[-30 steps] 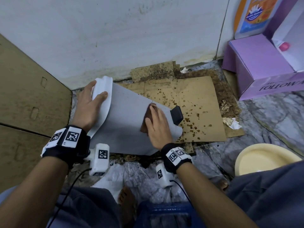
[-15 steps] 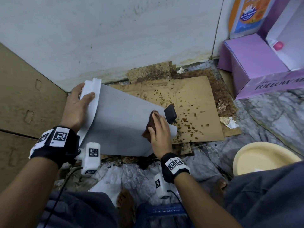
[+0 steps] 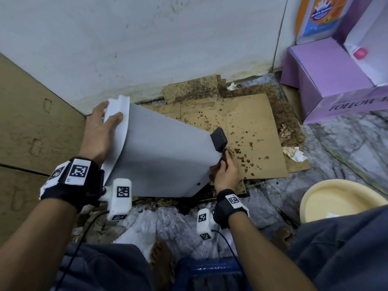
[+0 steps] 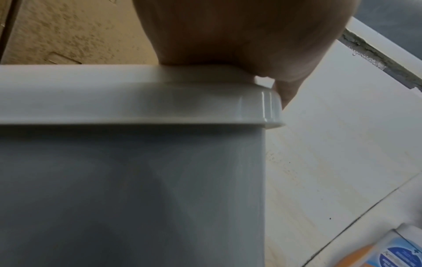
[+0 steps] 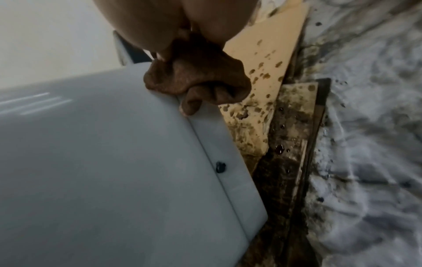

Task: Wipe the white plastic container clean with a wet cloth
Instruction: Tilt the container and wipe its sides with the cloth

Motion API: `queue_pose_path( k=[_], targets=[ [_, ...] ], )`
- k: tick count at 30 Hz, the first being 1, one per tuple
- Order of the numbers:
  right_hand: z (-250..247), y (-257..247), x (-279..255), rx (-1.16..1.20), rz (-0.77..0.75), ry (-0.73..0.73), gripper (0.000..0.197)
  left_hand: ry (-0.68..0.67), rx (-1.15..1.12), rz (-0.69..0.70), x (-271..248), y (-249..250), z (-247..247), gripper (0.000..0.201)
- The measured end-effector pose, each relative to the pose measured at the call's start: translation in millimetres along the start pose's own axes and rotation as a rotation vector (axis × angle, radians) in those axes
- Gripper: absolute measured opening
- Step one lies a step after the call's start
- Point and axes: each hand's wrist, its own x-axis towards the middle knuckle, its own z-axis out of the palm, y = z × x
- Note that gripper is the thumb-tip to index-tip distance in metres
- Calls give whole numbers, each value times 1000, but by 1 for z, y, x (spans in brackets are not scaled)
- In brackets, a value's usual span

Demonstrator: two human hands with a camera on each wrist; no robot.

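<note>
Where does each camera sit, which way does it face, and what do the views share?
Head: looks down at the tilted white container; both forearms, left hand, right hand and a foot show.
Left wrist: under the left hand, faces the container's rim; the palm shows.
Right wrist: faces the container's bottom edge; fingers grip the brown cloth.
Shared: all see the container; head and right wrist see the spotted cardboard.

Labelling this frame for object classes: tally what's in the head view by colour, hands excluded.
White: 1, the white plastic container
Brown: 2, the wet cloth and the stained cardboard sheet
Purple: 1, the purple box
Cream: 1, the cream basin
Black: 1, the black pedal at the container's base
Total: 6
</note>
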Motion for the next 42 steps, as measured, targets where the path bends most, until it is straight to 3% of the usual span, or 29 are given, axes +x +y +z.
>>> queue_pose_path(
  k=[5, 10, 16, 19, 23, 32, 36, 42],
  targets=[
    [2, 2, -12, -69, -95, -31, 41, 10, -1, -9, 1, 1, 0, 87],
    [4, -14, -25, -81, -304, -54, 42, -4, 8, 2, 1, 5, 5, 87],
    [-8, -2, -8, -32, 28, -5, 40, -11, 41, 17, -5, 6, 7, 81],
    [-16, -5, -1, -34, 114, -11, 38, -5, 38, 23, -9, 6, 10, 75],
    [-12, -17, -6, -42, 150, -28, 38, 7, 46, 37, -10, 7, 11, 62],
    [-4, -19, -26, 8, -33, -89, 39, -14, 52, 40, -15, 5, 7, 84],
    [-13, -3, -13, -78, 78, -35, 40, -6, 30, 34, -19, 5, 7, 78],
    [-13, -13, -14, -93, 95, -63, 39, 5, 38, 30, -20, 7, 6, 77]
  ],
)
